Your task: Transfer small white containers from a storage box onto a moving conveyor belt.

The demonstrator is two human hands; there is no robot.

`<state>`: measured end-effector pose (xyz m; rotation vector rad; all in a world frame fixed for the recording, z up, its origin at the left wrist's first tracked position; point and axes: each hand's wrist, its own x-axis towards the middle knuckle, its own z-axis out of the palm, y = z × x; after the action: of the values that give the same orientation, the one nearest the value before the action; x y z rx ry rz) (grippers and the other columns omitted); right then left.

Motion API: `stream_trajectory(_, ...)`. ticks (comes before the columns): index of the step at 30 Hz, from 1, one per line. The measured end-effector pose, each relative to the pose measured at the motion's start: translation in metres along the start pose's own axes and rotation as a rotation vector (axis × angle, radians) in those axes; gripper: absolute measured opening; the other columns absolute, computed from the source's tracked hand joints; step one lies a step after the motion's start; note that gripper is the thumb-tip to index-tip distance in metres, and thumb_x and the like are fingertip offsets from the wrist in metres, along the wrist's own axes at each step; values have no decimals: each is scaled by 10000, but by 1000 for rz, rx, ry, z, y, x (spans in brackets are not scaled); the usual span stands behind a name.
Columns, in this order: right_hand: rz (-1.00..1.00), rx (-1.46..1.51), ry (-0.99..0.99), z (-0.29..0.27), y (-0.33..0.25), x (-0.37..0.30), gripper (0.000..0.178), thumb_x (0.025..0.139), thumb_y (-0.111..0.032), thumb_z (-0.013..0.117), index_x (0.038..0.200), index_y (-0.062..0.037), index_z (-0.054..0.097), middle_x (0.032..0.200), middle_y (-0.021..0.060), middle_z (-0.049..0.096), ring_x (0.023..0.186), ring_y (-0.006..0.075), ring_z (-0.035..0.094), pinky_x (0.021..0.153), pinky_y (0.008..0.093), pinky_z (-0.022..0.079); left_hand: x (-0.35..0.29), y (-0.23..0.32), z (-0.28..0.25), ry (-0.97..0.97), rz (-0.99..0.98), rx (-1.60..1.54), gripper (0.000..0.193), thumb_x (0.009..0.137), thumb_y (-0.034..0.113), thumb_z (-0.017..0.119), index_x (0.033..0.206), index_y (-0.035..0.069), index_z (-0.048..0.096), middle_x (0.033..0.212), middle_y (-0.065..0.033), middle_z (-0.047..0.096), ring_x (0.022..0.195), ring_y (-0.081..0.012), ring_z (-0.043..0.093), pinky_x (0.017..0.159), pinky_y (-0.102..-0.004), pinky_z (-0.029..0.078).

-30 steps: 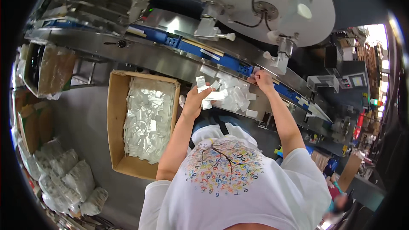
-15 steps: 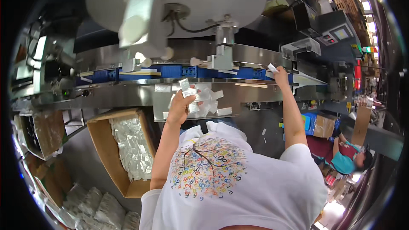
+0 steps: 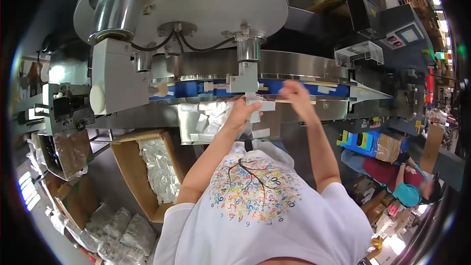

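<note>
L hand [image 3: 237, 115], fingers closed, held white pkts [image 3: 268, 106] by blue conveyor [image 3: 187, 89]; R hand [image 3: 296, 97] blurred over it, fingers curled, grip unclear. Fanning pkts singly, w/ fingers clear of machine block [image 3: 244, 80], seemed best.

Packets [image 3: 214, 123] on tray [image 3: 273, 123], conveyor [image 3: 187, 89] beyond, carton [image 3: 132, 169] left — more packets [image 3: 160, 171] inside

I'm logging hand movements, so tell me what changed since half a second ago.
The right hand, now blurred, moved left over the long blue channel; the flat white rectangular packet it held no longer shows in it. The left hand moved right. It still holds small white packets; the open brown cardboard box stayed put.
</note>
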<state>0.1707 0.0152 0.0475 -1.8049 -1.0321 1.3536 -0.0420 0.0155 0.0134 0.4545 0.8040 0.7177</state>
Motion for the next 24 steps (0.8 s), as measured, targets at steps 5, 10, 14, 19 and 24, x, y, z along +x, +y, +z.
stream_trajectory(5, -61, -345, 105, 22, 10, 10, 135, 744, -78, 619, 856, -5, 639, 854, 114, 630, 782, 195, 611, 702, 301, 475, 3, -3, -7, 69, -53, -66, 256, 792, 134, 624, 983, -14, 542, 899, -102, 600, 766, -174, 588, 664, -315, 515)
stream_trajectory(10, -378, -790, 344, 1, 10, 30, 288, 668, -226, 698, 848, -8, 650, 920, 173, 594, 898, 325, 548, 798, 405, 442, -3, -2, -15, 60, -36, -60, 251, 806, 136, 605, 1004, 1, 526, 901, -87, 580, 735, -160, 584, 634, -305, 512)
stream_trajectory(14, -18, -117, -182, 79, -8, 4, 185, 676, -117, 668, 820, -16, 613, 899, 112, 607, 880, 272, 565, 855, 360, 406, -10, -9, -17, 18, -159, 0, 313, 815, 130, 620, 1080, 18, 497, 955, -98, 608, 723, -182, 618, 618, -295, 520)
stream_trajectory(19, -833, -1211, 171, 62, -43, 42, 128, 658, -153, 626, 752, -72, 596, 846, 64, 547, 888, 269, 508, 734, 388, 406, -24, 0, -51, 27, -196, -127, 307, 811, 46, 581, 1103, 16, 491, 973, -98, 607, 816, -188, 609, 700, -296, 508)
stream_trajectory(24, -42, -420, -325, 106, -26, 4, 220, 725, -189, 674, 809, -14, 571, 747, 121, 559, 672, 318, 551, 619, 354, 453, -36, 13, -51, 264, 188, -24, 283, 845, 85, 478, 1109, -7, 523, 1007, -75, 603, 913, -152, 576, 809, -270, 441)
